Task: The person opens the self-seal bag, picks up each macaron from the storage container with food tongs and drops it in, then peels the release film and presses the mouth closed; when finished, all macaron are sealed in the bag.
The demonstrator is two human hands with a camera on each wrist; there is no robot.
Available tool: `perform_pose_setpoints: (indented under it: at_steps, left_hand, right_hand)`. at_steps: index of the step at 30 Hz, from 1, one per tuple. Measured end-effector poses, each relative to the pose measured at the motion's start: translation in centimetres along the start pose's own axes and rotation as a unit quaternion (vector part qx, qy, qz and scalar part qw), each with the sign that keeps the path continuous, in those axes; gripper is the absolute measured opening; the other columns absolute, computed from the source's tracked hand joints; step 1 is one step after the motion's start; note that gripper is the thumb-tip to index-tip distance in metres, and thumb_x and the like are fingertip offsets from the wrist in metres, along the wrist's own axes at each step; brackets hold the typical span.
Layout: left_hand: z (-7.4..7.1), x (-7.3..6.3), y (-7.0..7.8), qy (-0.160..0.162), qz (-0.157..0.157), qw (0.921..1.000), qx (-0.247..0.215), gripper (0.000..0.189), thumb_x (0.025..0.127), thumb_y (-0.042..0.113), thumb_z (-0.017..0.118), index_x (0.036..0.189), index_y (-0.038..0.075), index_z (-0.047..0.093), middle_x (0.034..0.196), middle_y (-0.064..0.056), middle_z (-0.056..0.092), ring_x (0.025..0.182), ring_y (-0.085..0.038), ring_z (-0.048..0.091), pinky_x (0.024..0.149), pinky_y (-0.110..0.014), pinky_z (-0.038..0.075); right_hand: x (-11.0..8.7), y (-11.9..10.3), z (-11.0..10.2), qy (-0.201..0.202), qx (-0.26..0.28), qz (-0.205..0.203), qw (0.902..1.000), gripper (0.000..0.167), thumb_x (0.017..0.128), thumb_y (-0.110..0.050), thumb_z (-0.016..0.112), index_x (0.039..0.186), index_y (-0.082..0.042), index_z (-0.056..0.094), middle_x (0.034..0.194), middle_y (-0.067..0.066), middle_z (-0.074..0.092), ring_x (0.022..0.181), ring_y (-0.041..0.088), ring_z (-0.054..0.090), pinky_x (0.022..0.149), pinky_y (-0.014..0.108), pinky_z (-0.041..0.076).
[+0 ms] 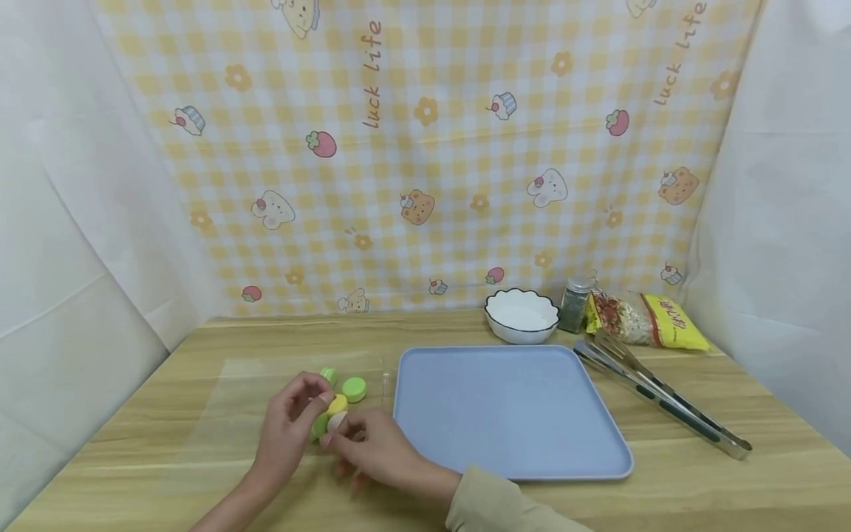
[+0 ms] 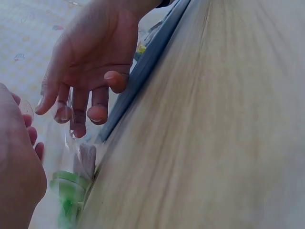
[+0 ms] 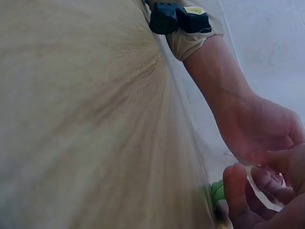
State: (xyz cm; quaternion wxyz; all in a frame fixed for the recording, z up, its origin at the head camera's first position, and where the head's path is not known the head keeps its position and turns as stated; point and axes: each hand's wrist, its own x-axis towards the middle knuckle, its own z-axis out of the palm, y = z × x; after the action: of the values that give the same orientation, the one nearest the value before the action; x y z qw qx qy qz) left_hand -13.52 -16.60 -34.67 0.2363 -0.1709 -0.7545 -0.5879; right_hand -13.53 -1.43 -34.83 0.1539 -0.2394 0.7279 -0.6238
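Observation:
Several macarons sit grouped in clear plastic packaging left of the tray: a green macaron (image 1: 354, 389), a yellow macaron (image 1: 337, 405), a white macaron (image 1: 336, 422) and other green ones. My left hand (image 1: 291, 417) is at their left side, its thumb and forefinger pinching the packaging. From the right, my right hand (image 1: 385, 447) pinches it at the near side, the other fingers loosely bent. Clear plastic (image 2: 76, 150) shows below the right fingers in the left wrist view, above a green macaron (image 2: 70, 186). The exact grip points are partly hidden by the fingers.
A blue tray (image 1: 512, 414) lies right of the hands. Behind it stand a white scalloped bowl (image 1: 522, 314), a glass jar (image 1: 575, 304) and a yellow food bag (image 1: 645, 319). Metal tongs (image 1: 665, 399) lie right of the tray. A patterned cloth (image 1: 459, 155) hangs behind the table.

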Motion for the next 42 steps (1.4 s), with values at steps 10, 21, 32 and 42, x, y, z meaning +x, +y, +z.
perform_pose_setpoints:
  at_steps: [10,21,32,42]
  left_hand:
    - [-3.2,2.9,-0.1,-0.150,-0.094,0.9645,0.196,0.039,0.095,0.028,0.054,0.122,0.000,0.049,0.130,-0.021,0.044,0.122,-0.039,0.035,0.094,-0.061,0.031]
    - [-1.0,8.7,-3.6,-0.266,-0.114,0.9138,0.285,0.057,0.094,0.026,0.051,0.137,-0.006,0.032,0.137,-0.032,0.034,0.125,-0.049,0.029,0.087,-0.079,0.001]
    - [-0.2,10.9,-4.2,-0.254,-0.118,0.9303,0.236,0.028,0.092,0.017,0.058,0.110,-0.004,0.059,0.088,-0.010,0.062,0.076,-0.021,0.056,0.064,-0.036,0.048]
    - [-6.3,12.2,0.3,-0.265,-0.081,0.9608,0.008,0.013,0.095,0.010,0.052,0.100,-0.002,0.055,0.095,-0.008,0.059,0.091,-0.022,0.058,0.082,-0.030,0.047]
  right_hand:
    - [0.1,-0.8,-0.9,-0.024,-0.045,-0.014,0.9986,0.012,0.084,-0.015,0.068,0.076,-0.008,0.062,0.067,-0.001,0.061,0.047,0.013,0.057,0.041,0.030,0.050]
    - [0.4,-1.3,-1.9,-0.042,-0.100,-0.029,0.9937,0.004,0.088,-0.001,0.059,0.087,-0.002,0.062,0.071,-0.004,0.057,0.047,0.010,0.055,0.042,0.025,0.049]
    - [0.7,-1.1,-2.2,-0.039,-0.244,-0.092,0.9646,0.007,0.087,-0.008,0.063,0.080,-0.010,0.064,0.065,-0.014,0.056,0.056,-0.006,0.050,0.056,0.011,0.043]
    - [0.9,-4.1,-4.7,0.108,-0.237,-0.302,0.9170,0.010,0.079,0.001,0.057,0.079,-0.008,0.060,0.069,-0.004,0.058,0.061,-0.003,0.050,0.056,0.011,0.046]
